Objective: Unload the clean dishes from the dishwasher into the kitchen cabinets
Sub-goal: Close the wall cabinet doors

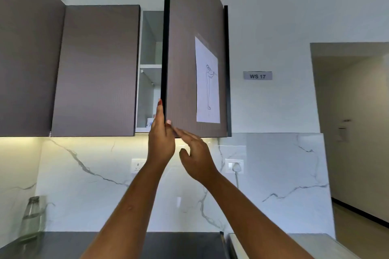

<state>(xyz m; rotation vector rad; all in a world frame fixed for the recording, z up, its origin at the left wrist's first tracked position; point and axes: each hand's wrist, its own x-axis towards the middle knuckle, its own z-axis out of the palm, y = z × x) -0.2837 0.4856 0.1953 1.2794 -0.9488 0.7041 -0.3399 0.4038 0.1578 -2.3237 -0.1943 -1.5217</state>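
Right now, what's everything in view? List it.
cabinet door: 1, brown, open, centre
paper drawing: 1, white, on that door
closed cabinet fronts: 2, brown, left
shelf: 1, white, inside the open cabinet
small item: 1, white and blue, cabinet floor, mostly hidden
WS 17 sign: 1, grey, wall at right
socket plates: 2, white, on the backsplash
backsplash: 1, white marble
glass bottle: 1, clear, counter at left
counter: 1, dark, bottom
doorway: 1, far right
left hand: 1, pinches the door's edge
right hand: 1, fingers straight, at the door's lower corner
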